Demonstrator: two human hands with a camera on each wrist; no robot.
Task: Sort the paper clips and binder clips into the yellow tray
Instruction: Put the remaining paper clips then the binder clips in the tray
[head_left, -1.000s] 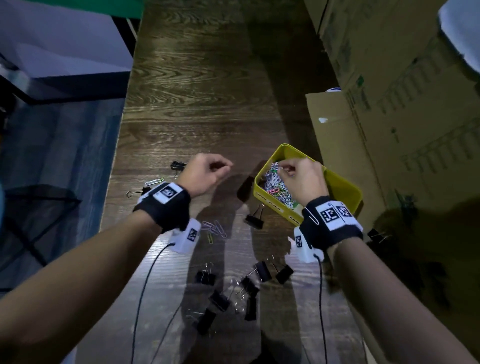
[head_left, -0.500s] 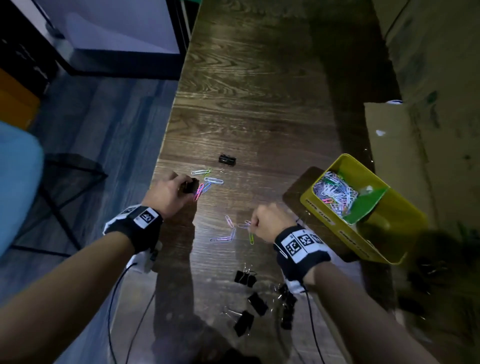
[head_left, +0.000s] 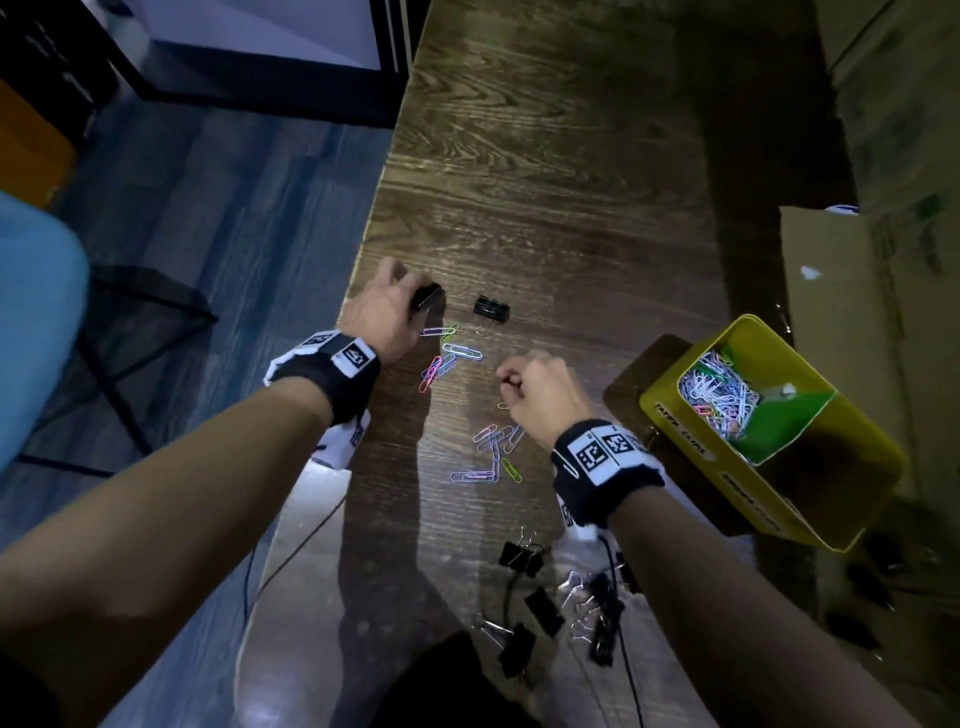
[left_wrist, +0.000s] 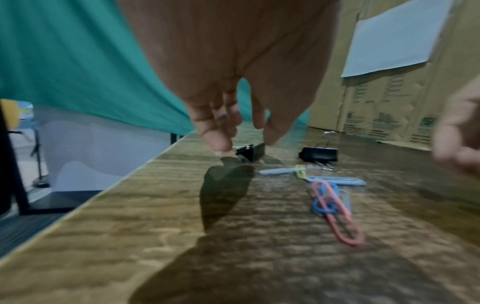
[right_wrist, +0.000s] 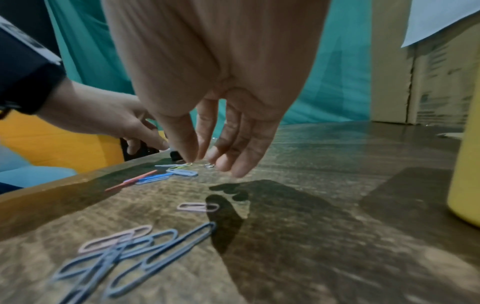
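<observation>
My left hand reaches to the table's left edge and pinches a black binder clip between thumb and fingers. A second binder clip lies just right of it. Coloured paper clips lie between my hands, and more paper clips lie nearer me. My right hand hovers over the table, fingers pointing down, with nothing visible in them. The yellow tray stands tilted at the right, with paper clips piled in its far compartment.
Several black binder clips lie near me by the right forearm. Cardboard boxes wall the right side. The table's left edge drops to the floor, where a blue chair stands. Thin cables trail from both wristbands.
My right hand left the tray, dipped to the near paper clips, then moved further out. My left hand reached out to the left edge and took hold of the binder clip.
</observation>
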